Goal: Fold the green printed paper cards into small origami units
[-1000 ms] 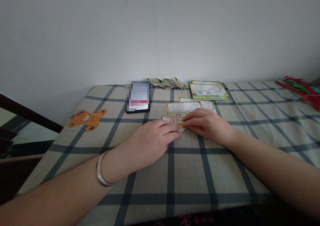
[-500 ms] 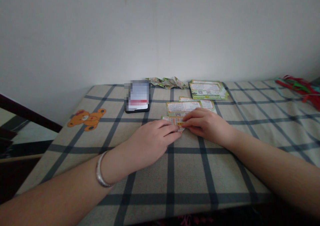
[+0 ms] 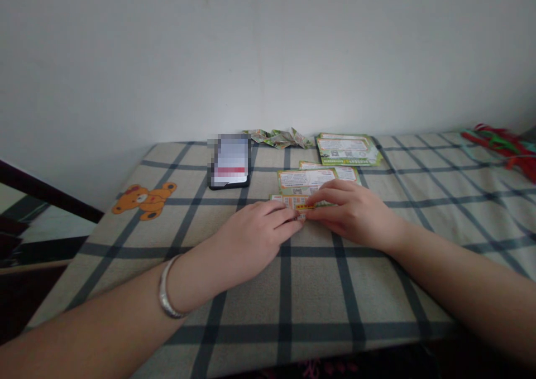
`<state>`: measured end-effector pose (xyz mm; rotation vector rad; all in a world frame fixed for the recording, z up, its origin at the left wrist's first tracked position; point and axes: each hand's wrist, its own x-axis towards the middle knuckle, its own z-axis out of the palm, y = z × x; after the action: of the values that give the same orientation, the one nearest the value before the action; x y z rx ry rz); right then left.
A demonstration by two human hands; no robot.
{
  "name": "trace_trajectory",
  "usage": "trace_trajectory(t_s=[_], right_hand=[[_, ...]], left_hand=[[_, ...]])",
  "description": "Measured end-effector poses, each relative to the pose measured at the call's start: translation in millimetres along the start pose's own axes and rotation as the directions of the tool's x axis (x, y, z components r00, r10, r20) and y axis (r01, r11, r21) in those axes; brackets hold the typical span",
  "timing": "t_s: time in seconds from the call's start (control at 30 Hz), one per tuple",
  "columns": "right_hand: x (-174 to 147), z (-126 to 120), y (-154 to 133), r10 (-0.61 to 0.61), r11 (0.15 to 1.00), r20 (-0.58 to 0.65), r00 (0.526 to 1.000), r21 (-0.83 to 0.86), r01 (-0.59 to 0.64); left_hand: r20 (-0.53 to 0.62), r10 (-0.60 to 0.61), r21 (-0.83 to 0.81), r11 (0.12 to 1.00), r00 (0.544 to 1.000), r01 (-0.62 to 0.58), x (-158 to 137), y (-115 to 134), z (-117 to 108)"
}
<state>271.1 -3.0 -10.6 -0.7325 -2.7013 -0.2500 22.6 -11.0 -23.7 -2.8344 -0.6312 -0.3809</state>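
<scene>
Because the fingers of both hands cover much of it, the orange-printed card shows only in part, lying on the checked tablecloth between the left hand and the right hand; the fingers of both hands bend over it at its near side, though whether either one pinches it or merely presses it down I cannot tell, since both thumbs are hard to make out; just beyond lies a white-and-green card, its right part behind the right hand, overlapping another card; farther back sits a card stack, its print too small to read, with crumpled paper to its left; the screen of the phone is pixelated; at right, a red-and-green bundle is cut off by the picture's edge; both forearms run out of view, the left wearing a silver bracelet.
</scene>
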Motion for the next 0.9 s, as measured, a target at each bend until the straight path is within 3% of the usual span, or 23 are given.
trace_trajectory(t_s=[0.47, 0.63, 0.9], right_hand=[[2, 2, -8, 0.009, 1.0, 0.12, 0.993, -0.025, -0.006], [4, 1, -11, 0.036, 0.995, 0.112, 0.993, -0.095, -0.026], [8, -2, -20, 0.07, 0.978, 0.146, 0.987, -0.205, -0.039]], left_hand=[[-0.007, 0.002, 0.008, 1.0, 1.0, -0.002, 2, 2, -2], [0.035, 0.015, 0.0, 1.0, 0.999, -0.015, 3, 3, -5], [0.007, 0.003, -0.012, 1.0, 1.0, -0.003, 4, 3, -5]])
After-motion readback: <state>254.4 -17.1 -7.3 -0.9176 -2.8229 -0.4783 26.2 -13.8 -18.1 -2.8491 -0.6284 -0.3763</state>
